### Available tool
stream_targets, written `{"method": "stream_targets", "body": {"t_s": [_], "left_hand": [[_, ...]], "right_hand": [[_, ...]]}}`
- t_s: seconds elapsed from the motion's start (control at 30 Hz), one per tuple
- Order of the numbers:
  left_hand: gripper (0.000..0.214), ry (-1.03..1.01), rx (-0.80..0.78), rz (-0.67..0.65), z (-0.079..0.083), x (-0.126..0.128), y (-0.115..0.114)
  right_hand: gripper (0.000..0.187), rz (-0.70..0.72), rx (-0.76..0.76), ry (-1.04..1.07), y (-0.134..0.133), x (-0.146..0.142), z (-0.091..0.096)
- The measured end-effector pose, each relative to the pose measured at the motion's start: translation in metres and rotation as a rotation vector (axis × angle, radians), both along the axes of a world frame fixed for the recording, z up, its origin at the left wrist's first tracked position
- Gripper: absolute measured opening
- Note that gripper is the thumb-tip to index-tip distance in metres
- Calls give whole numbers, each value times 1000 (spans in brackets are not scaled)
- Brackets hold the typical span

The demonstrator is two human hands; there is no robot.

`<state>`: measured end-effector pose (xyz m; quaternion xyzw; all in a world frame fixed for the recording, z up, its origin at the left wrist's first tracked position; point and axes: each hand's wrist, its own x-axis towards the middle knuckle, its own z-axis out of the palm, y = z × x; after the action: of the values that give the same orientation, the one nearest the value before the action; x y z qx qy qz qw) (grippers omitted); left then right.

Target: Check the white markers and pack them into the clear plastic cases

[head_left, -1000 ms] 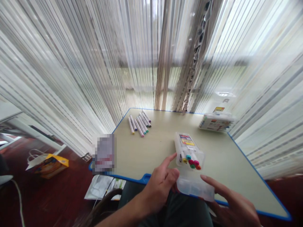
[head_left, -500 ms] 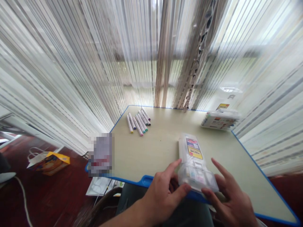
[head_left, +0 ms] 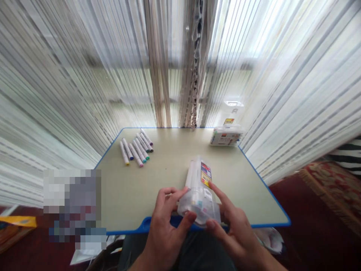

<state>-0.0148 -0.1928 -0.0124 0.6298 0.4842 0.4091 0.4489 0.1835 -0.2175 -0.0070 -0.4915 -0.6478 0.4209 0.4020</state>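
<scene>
Between both hands is a clear plastic marker case (head_left: 197,192) with a yellow and red label, tilted above the table's near edge. My left hand (head_left: 169,214) grips its left side, thumb on the near end. On the right side, my right hand (head_left: 232,222) holds it with the thumb at the near corner and a finger along the label. A few coloured marker ends show blurred through the clear plastic. Several white markers (head_left: 137,150) with coloured ends lie side by side at the table's far left.
A second clear case of markers (head_left: 225,136) stands at the far right corner, its lid raised. The pale table (head_left: 166,180) has a blue rim. String curtains (head_left: 135,67) hang behind it. A pixelated patch covers the left edge, and a yellow bag (head_left: 18,222) lies on the floor.
The view has swung right and levelled. The marker case has turned in my hands, showing more of its left side. My right hand's finger now rests against the case.
</scene>
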Motion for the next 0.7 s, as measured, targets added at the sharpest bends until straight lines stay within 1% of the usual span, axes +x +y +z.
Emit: {"method": "stream_targets", "body": {"t_s": [0.1, 0.17, 0.23, 0.3, 0.33, 0.4, 0.47, 0.53, 0.7], "left_hand": [[42, -47, 37, 39, 2, 2, 4], [47, -73, 76, 40, 7, 3, 7], [59, -111, 63, 21, 18, 4, 12], [73, -168, -29, -9, 33, 4, 17], [78, -192, -77, -14, 41, 3, 21], [82, -221, -96, 5, 56, -1, 32], [81, -228, -109, -26, 68, -8, 46], [74, -218, -123, -56, 78, -14, 62], [59, -109, -135, -191, 96, -19, 100]], "right_hand": [[78, 21, -50, 103, 1, -10, 6], [79, 26, -106, 215, 1, -18, 11], [79, 45, -180, 373, 3, -28, 16], [80, 99, -224, 537, 5, -36, 22], [81, 135, -226, 603, 6, -40, 25], [82, 189, -210, 671, 11, -46, 31], [76, 188, -189, 651, 18, -48, 37], [69, 152, -176, 585, 28, -49, 42], [62, 85, -152, 387, 52, -41, 46]]}}
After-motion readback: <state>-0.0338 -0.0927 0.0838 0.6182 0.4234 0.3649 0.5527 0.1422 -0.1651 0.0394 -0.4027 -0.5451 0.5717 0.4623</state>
